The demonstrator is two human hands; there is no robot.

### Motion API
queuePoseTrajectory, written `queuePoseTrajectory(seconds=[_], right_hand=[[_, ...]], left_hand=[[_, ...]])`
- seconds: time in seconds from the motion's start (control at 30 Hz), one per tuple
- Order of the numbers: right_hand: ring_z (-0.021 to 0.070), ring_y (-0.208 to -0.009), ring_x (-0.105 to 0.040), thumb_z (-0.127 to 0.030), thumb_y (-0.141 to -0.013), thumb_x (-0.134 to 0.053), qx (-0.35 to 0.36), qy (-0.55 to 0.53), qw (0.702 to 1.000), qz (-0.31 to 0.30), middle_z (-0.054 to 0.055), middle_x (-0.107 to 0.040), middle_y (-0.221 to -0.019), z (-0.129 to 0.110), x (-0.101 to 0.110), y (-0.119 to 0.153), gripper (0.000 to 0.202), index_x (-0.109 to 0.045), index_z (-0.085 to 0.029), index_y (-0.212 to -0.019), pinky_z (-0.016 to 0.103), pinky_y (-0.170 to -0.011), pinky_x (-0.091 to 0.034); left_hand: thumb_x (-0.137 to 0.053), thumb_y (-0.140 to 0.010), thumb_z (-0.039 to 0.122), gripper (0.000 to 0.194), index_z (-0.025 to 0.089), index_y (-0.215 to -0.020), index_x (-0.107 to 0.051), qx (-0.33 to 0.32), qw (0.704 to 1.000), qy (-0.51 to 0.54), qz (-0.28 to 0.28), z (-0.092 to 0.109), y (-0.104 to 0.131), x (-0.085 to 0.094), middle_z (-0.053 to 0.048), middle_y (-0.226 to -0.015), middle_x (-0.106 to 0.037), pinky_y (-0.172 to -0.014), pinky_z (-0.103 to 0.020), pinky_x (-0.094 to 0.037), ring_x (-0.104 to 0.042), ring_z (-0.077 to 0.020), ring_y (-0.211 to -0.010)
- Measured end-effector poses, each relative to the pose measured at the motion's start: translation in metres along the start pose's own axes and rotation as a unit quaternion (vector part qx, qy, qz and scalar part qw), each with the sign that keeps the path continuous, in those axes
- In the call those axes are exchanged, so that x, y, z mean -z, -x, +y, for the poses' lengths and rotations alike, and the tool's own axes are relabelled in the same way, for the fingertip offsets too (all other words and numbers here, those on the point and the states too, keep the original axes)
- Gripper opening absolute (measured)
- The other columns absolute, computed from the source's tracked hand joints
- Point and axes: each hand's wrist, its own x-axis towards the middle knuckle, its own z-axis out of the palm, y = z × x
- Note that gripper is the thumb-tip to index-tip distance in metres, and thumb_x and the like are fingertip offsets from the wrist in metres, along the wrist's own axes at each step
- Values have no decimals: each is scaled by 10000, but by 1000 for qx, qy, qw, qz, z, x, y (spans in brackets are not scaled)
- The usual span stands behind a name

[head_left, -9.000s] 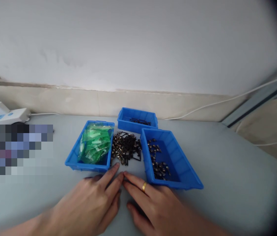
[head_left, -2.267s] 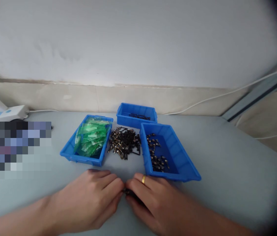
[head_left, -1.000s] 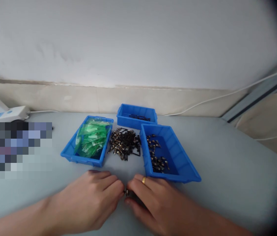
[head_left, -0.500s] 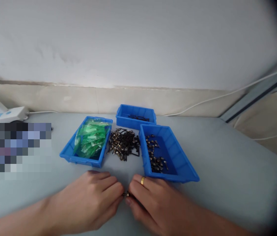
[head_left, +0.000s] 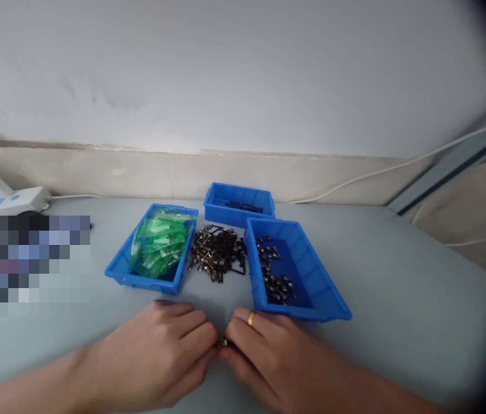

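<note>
My left hand [head_left: 168,353] and my right hand [head_left: 269,353] meet low in the middle of the view, knuckles facing each other. Both are closed in a pinch on a small bolt-like metal part [head_left: 224,342]. Only a bit of it shows between the fingertips; the fingers cover the rest. A gold ring is on my right hand. Just beyond lies a pile of dark and brassy bolt-like parts [head_left: 219,252]. The blue tray [head_left: 316,270] by my right hand contains several short metal pieces [head_left: 278,286].
Left of the pile, a blue tray [head_left: 143,282] holds green plastic bags [head_left: 161,241]. Behind it, another blue tray [head_left: 236,217] contains dark rod-like parts [head_left: 244,207]. A white device [head_left: 19,201] stands far left beside a blurred-out patch. A white cable [head_left: 355,178] runs along the wall.
The hands keep almost the same place and grip. The visible end of the bolt-like part has shifted very slightly, and the camera view has moved a touch.
</note>
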Motion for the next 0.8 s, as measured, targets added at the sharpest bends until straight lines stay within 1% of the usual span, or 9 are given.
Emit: queuePoseTrajectory(seconds=[0.23,0.33,0.47,0.7,0.8], right_hand=[[151,-697,-591,-195,-970,-474,18,-7,1000,-18,9,-626,-816,-1,1,-1,144,-560,-171,-856,278,-620,-427],[146,-683,-585,-185,-969,-481,29,-10,999,-28,0,-617,-790,-1,2,0,161,-560,-174,-829,278,-606,-418],[152,-690,-582,-167,-972,-457,23,-6,999,-43,10,-618,-805,0,1,0,169,-563,-172,-839,283,-611,-418],[155,-660,-564,-135,-974,-412,24,-6,999,-27,22,-618,-785,0,0,-1,213,-566,-162,-830,286,-589,-407],[156,-656,-561,-102,-960,-408,27,-6,999,-18,31,-623,-791,0,0,0,209,-573,-152,-841,284,-586,-410]], left_hand=[[-271,-1028,236,347,173,-805,-530,-6,1000,-6,19,1,-1,2,1,-660,-570,-502,-284,-359,-525,-150,-558],[-269,-1030,225,361,173,-788,-531,-14,999,-16,35,2,-2,2,1,-640,-566,-490,-278,-353,-512,-141,-541],[-287,-1021,192,355,169,-773,-539,-26,998,-19,54,2,-2,1,-1,-625,-554,-471,-278,-348,-499,-137,-527],[-366,-991,160,231,149,-879,-568,-32,996,-15,78,2,-2,2,-7,-635,-570,-461,-291,-354,-514,-158,-531],[-378,-985,149,208,144,-909,-572,-30,996,-14,82,1,-1,3,-11,-643,-581,-466,-289,-363,-521,-159,-537]])
